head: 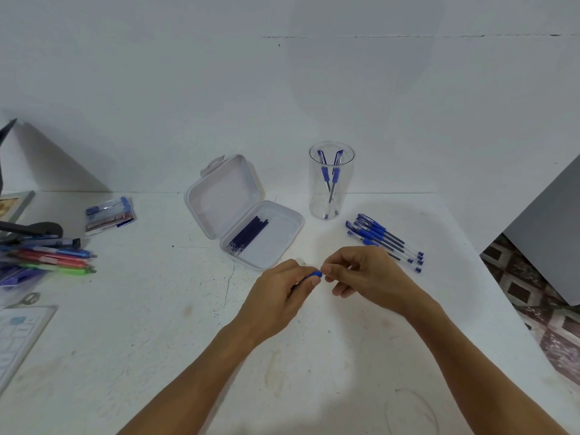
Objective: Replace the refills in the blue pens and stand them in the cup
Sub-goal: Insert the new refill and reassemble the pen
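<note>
In the left hand (pixel 276 293), fingers curled, grips 1 blue pen (pixel 315 274) over the worktop (pixel 157 309), long axis pointing right, blue end pinched by the right hand (pixel 364 271), cup (pixel 314 196) well beyond.

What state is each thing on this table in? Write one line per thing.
Cup: upright, two blue pens standing inside.
Box: open, lid tilted back.
Refills: lying in the box base.
Loose blue pens: lying side by side beside the cup.
Held pen: gripped in left hand, end pinched by fingers of right hand.
Coloured pens: piled at the left edge.
</note>
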Demonstrator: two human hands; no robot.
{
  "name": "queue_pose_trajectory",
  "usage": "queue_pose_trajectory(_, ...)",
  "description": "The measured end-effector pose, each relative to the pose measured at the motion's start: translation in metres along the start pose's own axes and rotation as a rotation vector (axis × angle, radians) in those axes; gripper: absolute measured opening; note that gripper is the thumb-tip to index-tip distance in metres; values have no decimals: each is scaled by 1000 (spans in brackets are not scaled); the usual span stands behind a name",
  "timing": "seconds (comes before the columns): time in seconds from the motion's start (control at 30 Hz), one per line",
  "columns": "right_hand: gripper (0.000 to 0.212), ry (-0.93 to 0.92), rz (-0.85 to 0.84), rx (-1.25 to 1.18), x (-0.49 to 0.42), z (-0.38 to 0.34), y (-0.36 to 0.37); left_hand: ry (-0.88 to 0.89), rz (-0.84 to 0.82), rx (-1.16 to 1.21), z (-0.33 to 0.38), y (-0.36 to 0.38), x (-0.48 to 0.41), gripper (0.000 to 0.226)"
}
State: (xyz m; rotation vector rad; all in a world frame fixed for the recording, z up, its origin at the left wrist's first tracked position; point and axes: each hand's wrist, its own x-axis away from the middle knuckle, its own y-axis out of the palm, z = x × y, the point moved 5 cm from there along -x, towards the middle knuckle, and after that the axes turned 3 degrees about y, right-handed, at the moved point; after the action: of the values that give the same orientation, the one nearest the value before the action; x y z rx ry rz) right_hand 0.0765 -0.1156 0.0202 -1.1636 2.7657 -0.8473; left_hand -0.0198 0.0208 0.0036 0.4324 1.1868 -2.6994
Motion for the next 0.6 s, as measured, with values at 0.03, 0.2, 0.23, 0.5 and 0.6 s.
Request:
queue_pose_trajectory(0.03, 13, -9, 3, -12, 0, 0, -1, -5, -4, 31, 0, -1, -1, 25)
queue_pose_trajectory(0.2, 18, 21, 9, -20, -2, 5, 0, 22, 17, -66, 1, 1, 0, 27)
queue_pose_trajectory(0.23, 20, 33, 12, -20, -2, 6, 1, 36, 27, -115, 1, 3, 0, 29)
queue_pose_trajectory(0.5, 19, 24, 26, -20, -1, 7, -2, 15, 10, -52, 2, 2, -3, 26)
queue_pose_trajectory(0.6, 20, 50, 45, -48, -4, 9, -1, 33, 48, -158, 3, 2, -2, 29)
